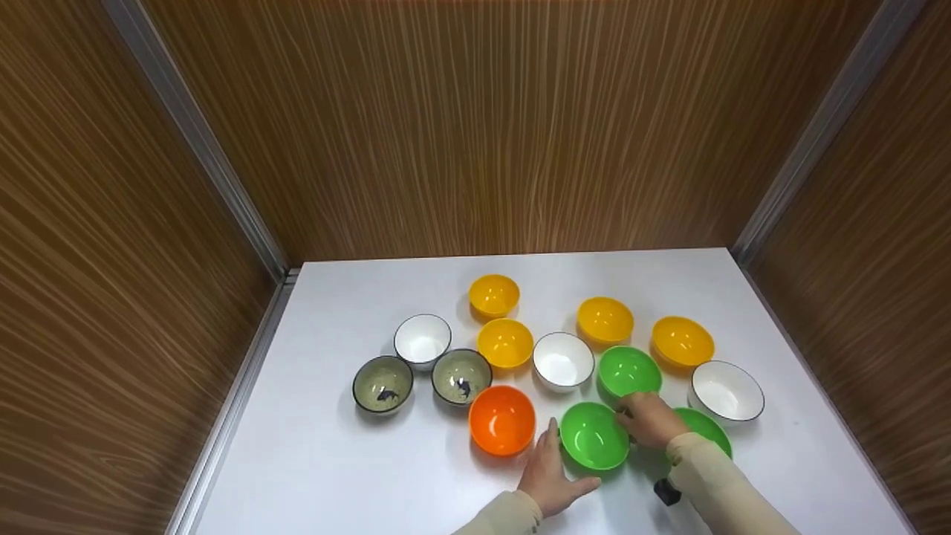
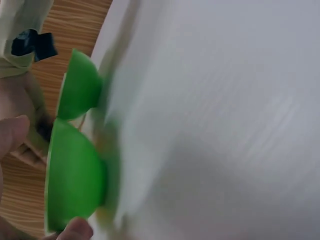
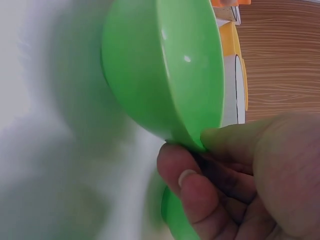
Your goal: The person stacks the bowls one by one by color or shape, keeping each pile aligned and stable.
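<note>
My right hand (image 1: 652,422) pinches the right rim of a green bowl (image 1: 594,437) at the front middle; in the right wrist view, thumb and fingers meet on that rim. On the bowl's left side, my left hand (image 1: 550,479) reaches in with fingers extended and thumb spread. Its fingertips (image 2: 77,231) touch the bowl near the rim in the left wrist view. Just behind stands a second green bowl (image 1: 628,370). A third green bowl (image 1: 706,429) is partly hidden under the right forearm. Left of my left hand sits an orange bowl (image 1: 502,420).
Two grey-green bowls (image 1: 383,385) with dark fish-like marks stand left. White bowls (image 1: 422,339) and yellow bowls (image 1: 605,320) are spread across the middle and back. Another white bowl (image 1: 726,391) is at right. Wood-grain walls (image 1: 505,134) enclose the white table (image 1: 297,461).
</note>
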`<state>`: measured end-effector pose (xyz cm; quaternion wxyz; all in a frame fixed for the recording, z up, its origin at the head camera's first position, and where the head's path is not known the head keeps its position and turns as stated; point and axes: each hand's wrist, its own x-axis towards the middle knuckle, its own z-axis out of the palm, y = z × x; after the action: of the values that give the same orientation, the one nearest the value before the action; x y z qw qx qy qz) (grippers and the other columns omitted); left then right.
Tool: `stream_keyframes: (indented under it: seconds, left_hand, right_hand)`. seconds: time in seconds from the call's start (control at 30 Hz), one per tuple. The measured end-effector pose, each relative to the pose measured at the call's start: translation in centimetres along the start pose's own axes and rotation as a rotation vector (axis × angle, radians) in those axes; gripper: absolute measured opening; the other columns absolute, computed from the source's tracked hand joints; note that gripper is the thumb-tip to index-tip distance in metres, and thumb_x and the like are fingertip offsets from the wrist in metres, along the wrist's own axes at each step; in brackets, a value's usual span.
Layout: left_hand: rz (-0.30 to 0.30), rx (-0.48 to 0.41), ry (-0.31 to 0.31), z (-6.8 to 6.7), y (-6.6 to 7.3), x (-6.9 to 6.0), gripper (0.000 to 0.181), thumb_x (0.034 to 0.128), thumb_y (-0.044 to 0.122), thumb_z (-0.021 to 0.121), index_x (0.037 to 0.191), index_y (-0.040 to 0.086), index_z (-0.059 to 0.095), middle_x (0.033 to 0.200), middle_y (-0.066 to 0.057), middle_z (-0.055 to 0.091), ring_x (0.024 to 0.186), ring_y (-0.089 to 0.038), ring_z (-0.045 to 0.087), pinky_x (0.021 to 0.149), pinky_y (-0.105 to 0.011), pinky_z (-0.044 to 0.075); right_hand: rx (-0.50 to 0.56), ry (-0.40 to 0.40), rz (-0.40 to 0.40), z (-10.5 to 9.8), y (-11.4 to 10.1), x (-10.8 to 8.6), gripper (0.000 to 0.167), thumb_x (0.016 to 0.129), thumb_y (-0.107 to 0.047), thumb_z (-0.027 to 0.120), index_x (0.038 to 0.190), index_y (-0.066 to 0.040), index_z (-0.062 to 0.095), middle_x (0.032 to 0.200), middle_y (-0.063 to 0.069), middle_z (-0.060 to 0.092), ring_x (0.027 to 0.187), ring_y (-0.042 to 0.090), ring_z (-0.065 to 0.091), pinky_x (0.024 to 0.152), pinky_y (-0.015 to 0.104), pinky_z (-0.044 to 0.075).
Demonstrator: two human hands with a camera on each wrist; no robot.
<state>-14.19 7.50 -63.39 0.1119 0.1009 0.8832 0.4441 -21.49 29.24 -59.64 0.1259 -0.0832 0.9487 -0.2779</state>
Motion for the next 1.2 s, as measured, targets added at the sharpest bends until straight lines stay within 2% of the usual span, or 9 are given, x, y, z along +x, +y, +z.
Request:
stream_keyframes:
  seconds: [0.17,0.37,0.5,0.7,0.87,1.03,1.2]
  left_hand:
    - [-0.027,-0.107,0.083,1.5,-0.7,0.7,0.119,0.0627,0.046,0.087,0.151,0.002,0.019,0.149,-0.017,0.032,0.136,-0.031,0.034,0.113,-0.046,0.030]
    - [-0.025,-0.173,0.170,2.9,-1.7,1.5,0.122,0.0617,0.041,0.088,0.151,0.000,0.016,0.149,-0.020,0.030,0.136,-0.034,0.032,0.113,-0.048,0.029]
    - [-0.020,-0.208,0.198,3.3,-2.2,2.1,0.121,0.0629,0.039,0.088,0.152,0.002,0.015,0.151,-0.018,0.030,0.137,-0.032,0.032,0.113,-0.047,0.029]
    - [-0.032,-0.243,0.225,3.5,-2.7,2.8,0.119,0.0644,0.045,0.085,0.153,0.006,0.015,0.153,-0.014,0.029,0.139,-0.030,0.031,0.114,-0.045,0.028]
    - [-0.012,-0.254,0.251,3.6,-2.7,3.0,0.116,0.0669,0.042,0.084,0.152,0.004,0.016,0.153,-0.015,0.030,0.138,-0.030,0.032,0.113,-0.045,0.028]
    - [-0.013,-0.259,0.240,3.8,-2.7,3.0,0.112,0.0703,0.040,0.082,0.153,0.005,0.014,0.155,-0.013,0.027,0.140,-0.027,0.029,0.114,-0.043,0.026]
    - [-0.015,-0.273,0.229,3.7,-2.8,3.0,0.115,0.0685,0.043,0.083,0.152,0.004,0.014,0.154,-0.014,0.028,0.140,-0.027,0.030,0.115,-0.044,0.026]
  right_hand:
    - [0.037,0.028,0.016,0.3,-0.3,0.3,0.010,0.088,-0.003,0.061,0.087,-0.004,0.070,0.066,0.003,0.062,0.055,0.014,0.055,0.051,0.029,0.050]
    - [0.106,0.062,0.016,0.9,-0.5,0.3,0.011,0.089,-0.003,0.060,0.082,-0.003,0.068,0.063,0.005,0.062,0.052,0.014,0.056,0.048,0.029,0.049]
    - [0.153,0.068,0.049,1.2,-0.5,0.3,0.011,0.090,-0.004,0.059,0.082,-0.003,0.067,0.065,0.007,0.061,0.053,0.014,0.055,0.049,0.029,0.049]
    - [0.201,0.072,0.082,1.6,-0.6,0.2,0.011,0.090,-0.003,0.058,0.082,-0.002,0.066,0.068,0.008,0.061,0.054,0.015,0.056,0.050,0.029,0.050]
    - [0.214,0.098,0.107,1.7,-0.7,0.2,0.009,0.090,-0.002,0.058,0.085,0.000,0.066,0.070,0.010,0.062,0.054,0.016,0.056,0.049,0.030,0.051]
    - [0.232,0.105,0.122,1.9,-0.6,0.1,0.008,0.089,-0.002,0.058,0.086,0.000,0.066,0.072,0.010,0.063,0.055,0.016,0.056,0.050,0.030,0.051]
    - [0.232,0.101,0.111,1.9,-0.5,0.1,0.008,0.089,-0.002,0.059,0.086,0.000,0.066,0.070,0.008,0.062,0.055,0.016,0.057,0.049,0.029,0.051]
